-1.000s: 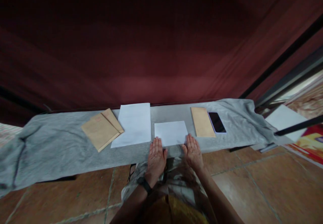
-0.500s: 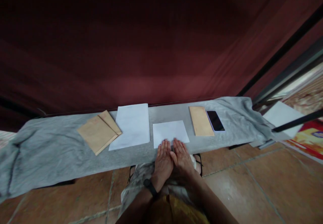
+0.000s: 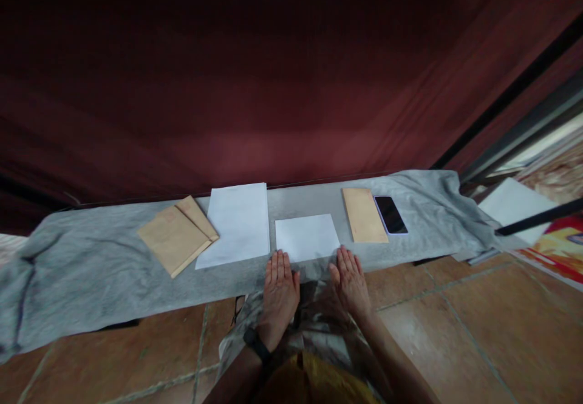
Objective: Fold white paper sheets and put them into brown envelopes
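A white sheet of paper (image 3: 306,237), seemingly folded to half size, lies on the grey cloth in front of me. My left hand (image 3: 280,288) rests flat at its near left corner, palm down, fingers stretched out. At the near right corner lies my right hand (image 3: 350,281), also flat, with the thumb a little apart. Neither hand holds anything. Left of the sheet is a stack of larger white paper (image 3: 239,225). Brown envelopes (image 3: 175,240) overlap that stack's left edge. Another brown envelope (image 3: 364,215) lies to the right.
A phone (image 3: 390,215) with a dark screen lies beside the right envelope. The grey cloth (image 3: 104,270) covers a long narrow surface against a dark red backdrop (image 3: 273,118). Below is a tiled floor (image 3: 455,331). A black bar (image 3: 537,217) and a red-yellow box (image 3: 562,246) are at right.
My hands were side by side at the middle of the sheet's near edge. They have slid apart, left hand to the left corner and right hand to the right corner.
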Demonstrator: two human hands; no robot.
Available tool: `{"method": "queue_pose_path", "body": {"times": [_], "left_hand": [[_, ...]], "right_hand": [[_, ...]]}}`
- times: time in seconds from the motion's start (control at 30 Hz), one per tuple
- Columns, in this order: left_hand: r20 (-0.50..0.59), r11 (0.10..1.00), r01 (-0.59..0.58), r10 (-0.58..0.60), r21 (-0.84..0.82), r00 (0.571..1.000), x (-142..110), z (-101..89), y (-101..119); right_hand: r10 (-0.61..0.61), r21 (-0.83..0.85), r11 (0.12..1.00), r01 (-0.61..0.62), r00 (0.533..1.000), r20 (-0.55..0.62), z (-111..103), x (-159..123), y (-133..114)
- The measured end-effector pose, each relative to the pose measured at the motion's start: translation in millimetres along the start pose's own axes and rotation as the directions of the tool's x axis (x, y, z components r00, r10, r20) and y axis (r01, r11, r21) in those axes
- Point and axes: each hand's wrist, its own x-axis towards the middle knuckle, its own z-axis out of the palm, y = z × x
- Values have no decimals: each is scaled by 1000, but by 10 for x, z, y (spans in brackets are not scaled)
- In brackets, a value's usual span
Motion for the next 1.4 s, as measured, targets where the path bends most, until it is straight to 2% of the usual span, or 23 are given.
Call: {"method": "queue_pose_path", "body": {"times": [0.1,0.27,0.4,0.5,0.63,0.73,0.83,1.07,1.27,1.4], "left_hand": [[14,996,-81,82,-26,997,211,53,64],[108,977,-208,213,-51,971,656,231,92],[133,981,-193,196,-32,972,839,322,20],[96,990,-143,143,-16,985,825,331,-28],[51,992,-125,126,-20,991,670,291,-100],[27,991,-134,135,-24,990,541,244,-160],[26,991,-132,132,-22,991,481,205,-185],[20,989,-145,145,-26,989,490,155,-180],[2,987,-154,154,-52,988,454,157,-207],[-33,980,-128,124,-153,992,448,105,-213]], "right_hand": [[-20,74,997,21,1000,-14,48,199,-111],[-139,188,975,119,985,100,164,695,-348],[-156,149,980,135,978,137,282,963,-414],[-149,95,986,139,982,115,364,1070,-374],[-89,42,996,85,991,99,370,1221,-227],[-70,3,997,71,982,177,270,1394,-96],[-97,-17,994,106,954,283,149,1605,-11],[-74,-18,996,86,931,357,29,2002,-13],[-97,102,993,62,915,393,-57,1997,21],[-115,240,971,21,917,382,-230,1881,133]]}}
